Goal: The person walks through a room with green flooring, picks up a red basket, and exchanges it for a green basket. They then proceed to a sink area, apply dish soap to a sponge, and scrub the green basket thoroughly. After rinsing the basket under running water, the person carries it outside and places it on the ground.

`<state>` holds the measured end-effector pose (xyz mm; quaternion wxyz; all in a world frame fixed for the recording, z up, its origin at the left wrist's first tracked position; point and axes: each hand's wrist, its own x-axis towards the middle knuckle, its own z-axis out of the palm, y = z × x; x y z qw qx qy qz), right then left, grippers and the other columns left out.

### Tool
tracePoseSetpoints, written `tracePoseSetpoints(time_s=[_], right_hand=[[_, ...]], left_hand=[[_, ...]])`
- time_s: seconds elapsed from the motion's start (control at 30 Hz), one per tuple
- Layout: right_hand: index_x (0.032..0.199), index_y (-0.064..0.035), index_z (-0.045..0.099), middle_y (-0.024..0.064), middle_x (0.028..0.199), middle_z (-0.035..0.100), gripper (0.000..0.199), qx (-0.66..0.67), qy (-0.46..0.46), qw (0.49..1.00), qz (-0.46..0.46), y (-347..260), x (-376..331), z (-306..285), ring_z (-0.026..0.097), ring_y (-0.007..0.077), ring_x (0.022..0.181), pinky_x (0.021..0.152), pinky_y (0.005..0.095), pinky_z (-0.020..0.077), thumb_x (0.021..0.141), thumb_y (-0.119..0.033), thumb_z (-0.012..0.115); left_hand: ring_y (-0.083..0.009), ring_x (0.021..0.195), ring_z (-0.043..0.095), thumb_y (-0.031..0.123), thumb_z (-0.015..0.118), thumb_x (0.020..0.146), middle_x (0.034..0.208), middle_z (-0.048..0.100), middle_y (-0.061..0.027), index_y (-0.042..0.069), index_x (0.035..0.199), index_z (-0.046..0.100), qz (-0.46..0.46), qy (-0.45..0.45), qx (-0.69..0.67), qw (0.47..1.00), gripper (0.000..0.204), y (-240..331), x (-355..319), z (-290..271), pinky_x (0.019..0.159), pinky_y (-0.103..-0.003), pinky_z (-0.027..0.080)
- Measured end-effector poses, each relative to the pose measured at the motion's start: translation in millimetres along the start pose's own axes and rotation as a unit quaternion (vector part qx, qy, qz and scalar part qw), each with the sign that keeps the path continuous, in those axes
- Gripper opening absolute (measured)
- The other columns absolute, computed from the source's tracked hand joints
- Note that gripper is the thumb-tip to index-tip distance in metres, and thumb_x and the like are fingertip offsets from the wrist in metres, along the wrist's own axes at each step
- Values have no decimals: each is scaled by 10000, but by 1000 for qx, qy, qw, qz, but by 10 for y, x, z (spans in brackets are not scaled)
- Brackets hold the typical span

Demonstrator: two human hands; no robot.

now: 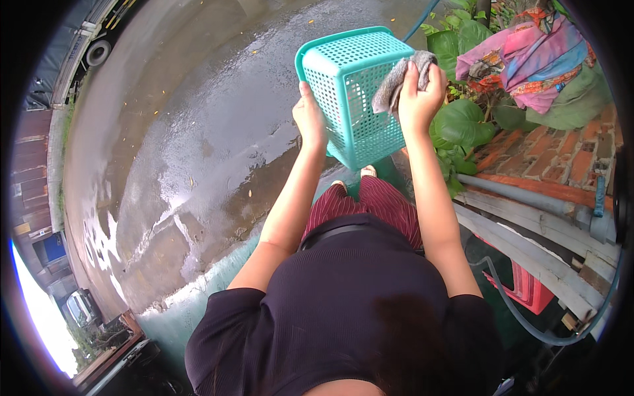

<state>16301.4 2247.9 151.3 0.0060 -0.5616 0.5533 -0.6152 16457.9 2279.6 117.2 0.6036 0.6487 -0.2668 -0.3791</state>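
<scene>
A teal plastic basket (341, 74) with perforated sides is held up in front of me, tipped so that its base faces me and its rim points away. My left hand (309, 119) grips its left side near the rim, thumb upward. In my right hand (421, 99) is a bunched grey cloth (391, 86), closed in the fingers and resting against the right part of the basket's base. The basket's inside is mostly hidden from me.
Wet concrete ground (198, 132) spreads ahead and left. At right are leafy plants (465, 124), a brick ledge (541, 155) with colourful cloths (538, 56), grey pipe (522, 193), a clear hose (522, 317) and a red plastic crate (528, 290). A vehicle (82, 307) stands far left.
</scene>
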Motion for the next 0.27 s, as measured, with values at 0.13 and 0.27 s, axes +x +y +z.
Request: tracePoseSetpoints(time_s=[0.13, 0.27], right_hand=[[734, -46, 487, 104, 708, 465, 144, 7, -117, 992, -45, -421, -266, 77, 501, 272, 613, 530, 355, 404, 698, -121, 606], [802, -97, 535, 78, 751, 474, 236, 58, -230, 966, -100, -425, -611, -31, 543, 271, 690, 579, 350, 448, 597, -114, 652]], left_hand=[[-137, 688, 548, 465, 315, 866, 790, 598, -86, -64, 858, 573, -50, 28, -95, 994, 589, -38, -28, 48, 640, -286, 435], [-163, 739, 554, 531, 269, 846, 807, 598, -114, -13, 954, 566, -68, -12, -21, 997, 629, -178, 100, -53, 716, -309, 437]])
